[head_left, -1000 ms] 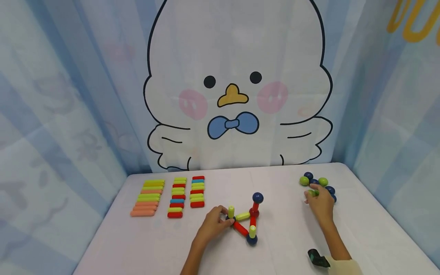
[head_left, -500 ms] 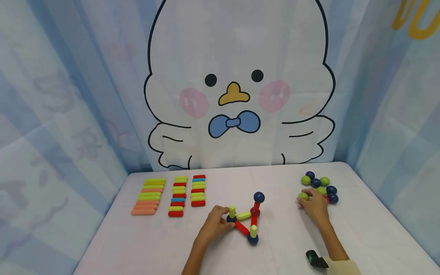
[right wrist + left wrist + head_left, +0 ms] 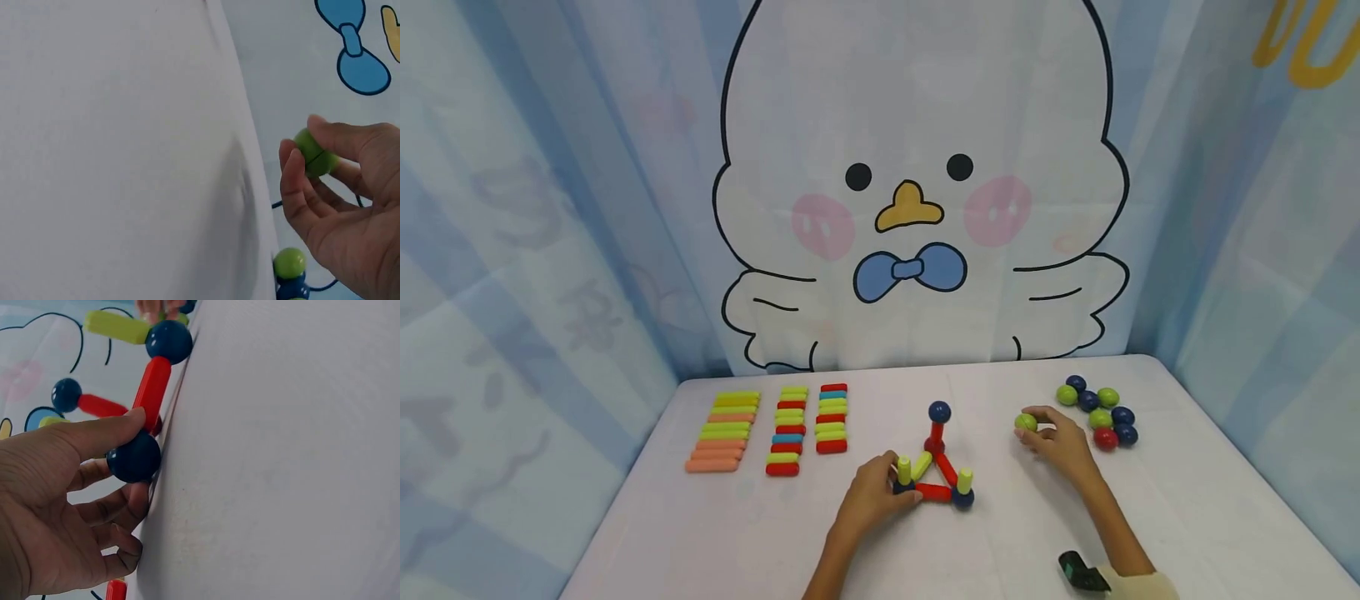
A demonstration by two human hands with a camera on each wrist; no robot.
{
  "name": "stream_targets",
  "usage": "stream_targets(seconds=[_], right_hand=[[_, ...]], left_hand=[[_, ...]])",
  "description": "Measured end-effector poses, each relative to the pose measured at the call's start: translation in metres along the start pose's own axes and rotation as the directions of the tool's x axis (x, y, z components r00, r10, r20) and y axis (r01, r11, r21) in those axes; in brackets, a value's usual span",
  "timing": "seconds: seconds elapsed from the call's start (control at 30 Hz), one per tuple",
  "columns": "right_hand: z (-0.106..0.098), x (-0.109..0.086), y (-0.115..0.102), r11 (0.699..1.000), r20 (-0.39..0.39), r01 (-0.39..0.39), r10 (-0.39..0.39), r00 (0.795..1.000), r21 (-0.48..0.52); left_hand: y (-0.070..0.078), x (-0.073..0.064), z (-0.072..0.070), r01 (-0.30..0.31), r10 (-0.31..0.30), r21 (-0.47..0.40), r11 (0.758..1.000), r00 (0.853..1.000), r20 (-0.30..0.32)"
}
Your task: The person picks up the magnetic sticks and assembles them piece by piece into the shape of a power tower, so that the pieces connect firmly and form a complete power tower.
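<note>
My left hand (image 3: 870, 493) grips the dark blue ball (image 3: 134, 456) at the left corner of a small triangular frame, thumb and fingers around it. Red rods (image 3: 936, 492) and a yellow-green rod (image 3: 922, 466) join the corner balls. Short yellow-green rods stand upright on the left ball and on the right blue ball (image 3: 962, 498). At the back corner, a red rod rises from a red ball (image 3: 934, 447) and carries a blue ball (image 3: 939, 412) on top. My right hand (image 3: 1063, 446) pinches a green ball (image 3: 315, 153) between thumb and fingers, right of the frame.
Loose green, blue and red balls (image 3: 1105, 439) cluster at the table's back right. Three columns of coloured rods (image 3: 721, 431) lie at the back left. A curtain with a cartoon chick (image 3: 910, 317) hangs behind the table (image 3: 700, 533). A black device (image 3: 1081, 572) sits by the right sleeve.
My right hand has picked the green ball out of the cluster and carried it left towards the frame. My left hand has turned the frame, its right corner swinging away from me.
</note>
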State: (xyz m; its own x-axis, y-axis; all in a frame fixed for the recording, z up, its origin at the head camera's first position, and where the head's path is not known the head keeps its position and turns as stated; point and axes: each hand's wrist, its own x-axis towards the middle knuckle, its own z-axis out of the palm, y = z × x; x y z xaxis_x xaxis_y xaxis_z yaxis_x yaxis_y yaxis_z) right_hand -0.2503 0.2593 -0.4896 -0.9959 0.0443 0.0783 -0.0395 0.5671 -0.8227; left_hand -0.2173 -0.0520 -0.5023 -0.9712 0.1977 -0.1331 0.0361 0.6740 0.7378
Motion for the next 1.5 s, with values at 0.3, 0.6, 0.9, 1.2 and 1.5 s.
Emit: stream_targets(seconds=[0.3, 0.6, 0.9, 1.2, 1.5], right_hand=[[0.016, -0.011, -0.044, 0.953, 0.138, 0.244, -0.270, 0.953, 0.178], [0.029, -0.020, -0.051, 0.863, 0.225, 0.422, -0.485, 0.845, 0.276], [0.036, -0.019, -0.044, 0.844, 0.239, 0.437, -0.514, 0.824, 0.311], [0.032, -0.018, -0.037, 0.875, 0.251, 0.373, -0.453, 0.855, 0.308], [0.009, -0.009, -0.014, 0.989, -0.212, 0.093, -0.067, 0.975, 0.115]], left_hand=[[0.005, -0.002, 0.000, 0.073, -0.072, 0.007, 0.997, 0.995, -0.069], [0.005, -0.001, 0.001, 0.075, -0.074, 0.004, 0.997, 0.995, -0.059], [0.005, -0.001, 0.003, 0.080, -0.079, 0.020, 0.997, 0.996, -0.048], [-0.002, -0.006, -0.015, -0.056, 0.058, -0.021, 0.998, 0.993, 0.106], [-0.008, -0.006, -0.021, -0.144, 0.148, -0.036, 0.989, 0.949, 0.277]])
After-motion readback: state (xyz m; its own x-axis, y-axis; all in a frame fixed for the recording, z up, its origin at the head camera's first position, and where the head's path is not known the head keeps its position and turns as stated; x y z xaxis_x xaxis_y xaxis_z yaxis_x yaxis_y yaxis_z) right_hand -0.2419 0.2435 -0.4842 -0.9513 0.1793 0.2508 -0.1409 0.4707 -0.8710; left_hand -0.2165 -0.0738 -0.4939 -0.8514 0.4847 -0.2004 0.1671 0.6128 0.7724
